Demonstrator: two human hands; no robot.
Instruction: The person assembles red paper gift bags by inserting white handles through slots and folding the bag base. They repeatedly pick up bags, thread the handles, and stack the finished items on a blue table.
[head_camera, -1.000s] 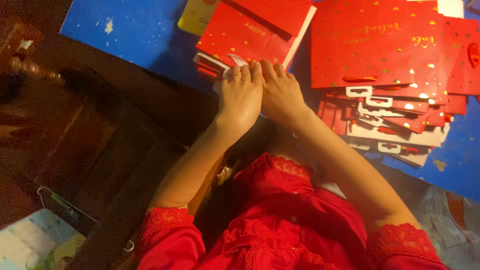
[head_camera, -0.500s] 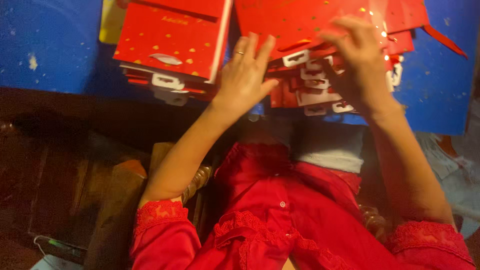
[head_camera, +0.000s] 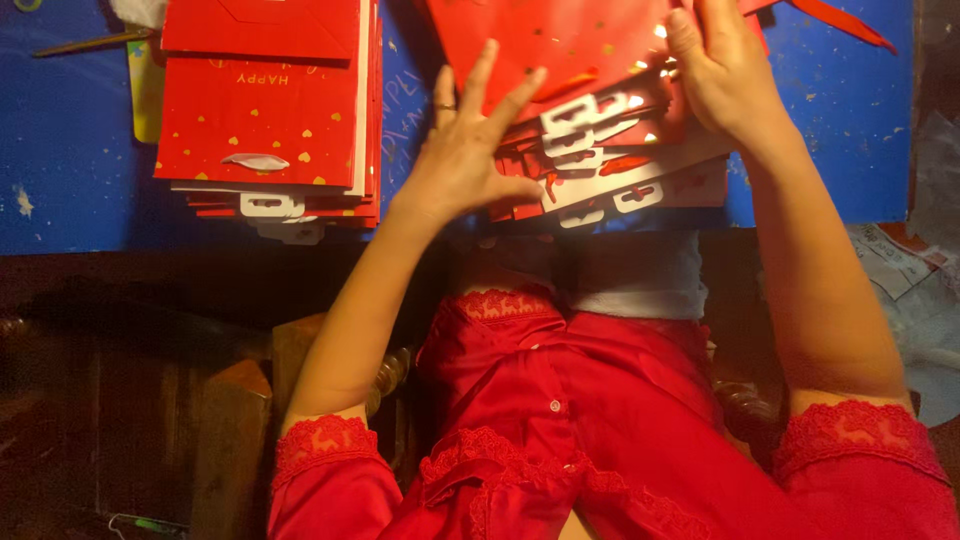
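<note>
A fanned pile of flat red gift bags (head_camera: 600, 150) with gold dots and white hang tabs lies on the blue table top (head_camera: 70, 190). My left hand (head_camera: 465, 150) rests on the pile's left edge, fingers spread, a ring on one finger. My right hand (head_camera: 725, 75) presses on the pile's upper right, gripping the top bag's edge. A second, neater stack of red gift bags (head_camera: 265, 110) with gold hearts sits to the left, untouched.
A yellow item (head_camera: 145, 85) pokes out left of the neat stack. A thin stick (head_camera: 90, 42) lies at the far left. A red ribbon (head_camera: 840, 22) trails at top right. Crumpled plastic (head_camera: 920, 290) lies at the right. Dark wooden furniture (head_camera: 235, 400) stands below the table.
My hands parted from being together over the pile; the right went to its upper right, the left stayed on its left edge. The view has shifted so the stacks sit higher and closer.
</note>
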